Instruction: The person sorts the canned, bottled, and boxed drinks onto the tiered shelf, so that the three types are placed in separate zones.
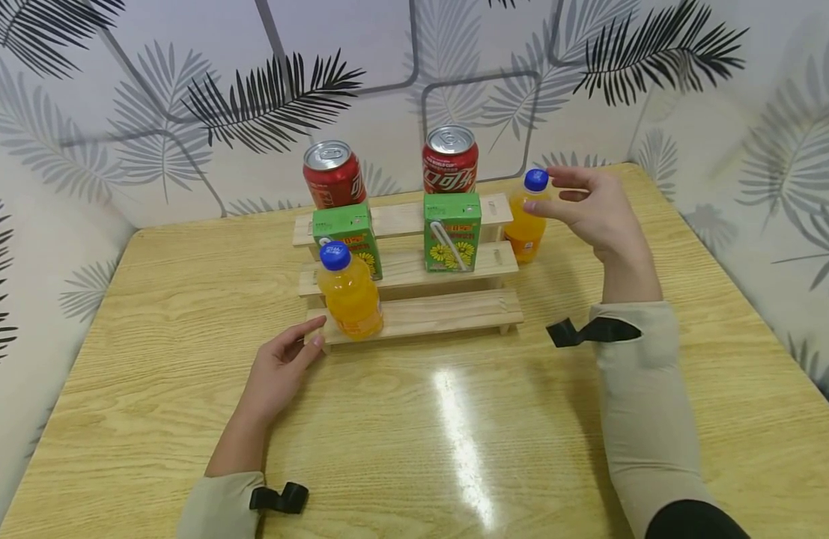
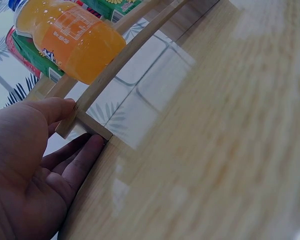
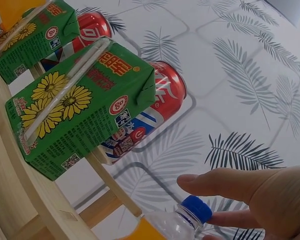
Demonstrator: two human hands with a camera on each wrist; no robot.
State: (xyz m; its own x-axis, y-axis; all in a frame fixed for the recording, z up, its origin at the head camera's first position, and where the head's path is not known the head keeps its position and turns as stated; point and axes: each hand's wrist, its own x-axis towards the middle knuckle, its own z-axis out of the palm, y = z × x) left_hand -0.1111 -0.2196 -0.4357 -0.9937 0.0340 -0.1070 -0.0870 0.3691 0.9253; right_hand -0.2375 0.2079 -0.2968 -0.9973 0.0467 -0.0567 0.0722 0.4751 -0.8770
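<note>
My left hand holds the left end of a three-step wooden rack at its lowest step, thumb against the board and fingers by the leg. On that step, close to this hand, stands an orange drink bottle with a blue cap. To the right of the rack is a second orange drink bottle, upright. My right hand is at its top, thumb and fingers spread about the blue cap. In the right wrist view the thumb stands apart from the cap, while a finger is right beside it.
Two green drink cartons with straws, the left carton and the right carton, stand on the middle step. Behind them on the top step are a left red cola can and a right one. A leaf-patterned wall backs the wooden table.
</note>
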